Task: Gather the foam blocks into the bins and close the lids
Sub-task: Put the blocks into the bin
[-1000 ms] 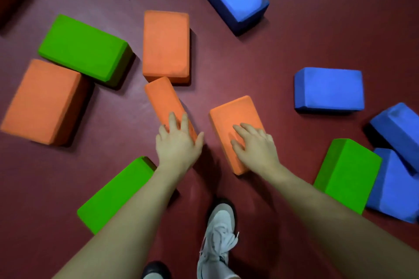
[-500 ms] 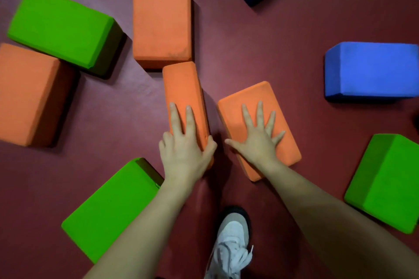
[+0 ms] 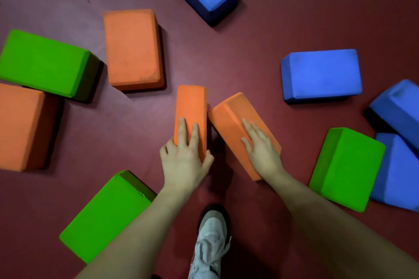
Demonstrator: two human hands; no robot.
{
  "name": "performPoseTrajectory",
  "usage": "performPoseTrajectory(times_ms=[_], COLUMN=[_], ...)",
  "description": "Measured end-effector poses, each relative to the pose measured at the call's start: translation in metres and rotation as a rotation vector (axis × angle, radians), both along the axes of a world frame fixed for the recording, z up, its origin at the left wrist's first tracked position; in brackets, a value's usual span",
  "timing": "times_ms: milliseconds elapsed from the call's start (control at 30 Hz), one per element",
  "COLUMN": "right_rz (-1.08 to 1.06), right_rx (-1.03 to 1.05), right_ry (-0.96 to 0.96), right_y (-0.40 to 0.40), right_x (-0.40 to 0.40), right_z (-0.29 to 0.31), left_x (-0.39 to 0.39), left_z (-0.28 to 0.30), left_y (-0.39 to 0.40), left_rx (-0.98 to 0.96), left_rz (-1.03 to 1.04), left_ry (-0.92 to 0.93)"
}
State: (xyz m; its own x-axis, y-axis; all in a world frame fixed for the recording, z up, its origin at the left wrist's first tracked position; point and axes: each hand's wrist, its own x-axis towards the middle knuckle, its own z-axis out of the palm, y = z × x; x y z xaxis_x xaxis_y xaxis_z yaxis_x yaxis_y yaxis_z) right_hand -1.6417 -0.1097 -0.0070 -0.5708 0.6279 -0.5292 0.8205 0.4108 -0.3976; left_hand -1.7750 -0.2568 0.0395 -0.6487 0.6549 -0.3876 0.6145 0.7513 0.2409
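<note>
Hands work mid-floor; left hand grips a narrow orange block, fingers on top, thumb round its side; right hand lies spread on a tilted orange block, seemingly lifting one edge; their far corners nearly touch.

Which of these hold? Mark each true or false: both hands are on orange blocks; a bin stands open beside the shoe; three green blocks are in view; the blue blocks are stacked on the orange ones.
1. Both hands are on orange blocks. True: the left hand is on the narrow orange block, the right hand on the tilted orange block.
2. A bin stands beside the shoe. False: no bin is in view.
3. Three green blocks show. True.
4. Blue blocks sit on orange ones. False: they lie apart.
</note>
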Motion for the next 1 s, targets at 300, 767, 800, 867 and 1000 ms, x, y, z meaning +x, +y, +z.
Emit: performPoseTrajectory(times_ms=[300,767,800,867,1000], right_rz=[0.077,0.137,0.142,0.156,0.172], right_rx=[-0.004,0.098,0.108,0.13,0.157], right_ry=[-0.193,-0.024,-0.003,0.03,0.062], right_y=[0.018,-0.032,-0.036,-0.046,-0.075], right_x=[0.012,0.005,0.0,-0.009,-0.023], right_z=[0.004,0.133,0.154,0.201,0.296], left_x=[-0.004,0.005,0.003,-0.002,-0.011], left_z=[-0.002,0.1,0.117,0.16,0.249], left_y=[0.024,-0.02,-0.027,-0.041,-0.076], left_rx=[-0.044,-0.148,-0.132,-0.066,-0.004], left_rz=[-0.113,-0.124,-0.105,-0.063,-0.021], left_ry=[-0.012,0.05,0.059,0.092,0.122])
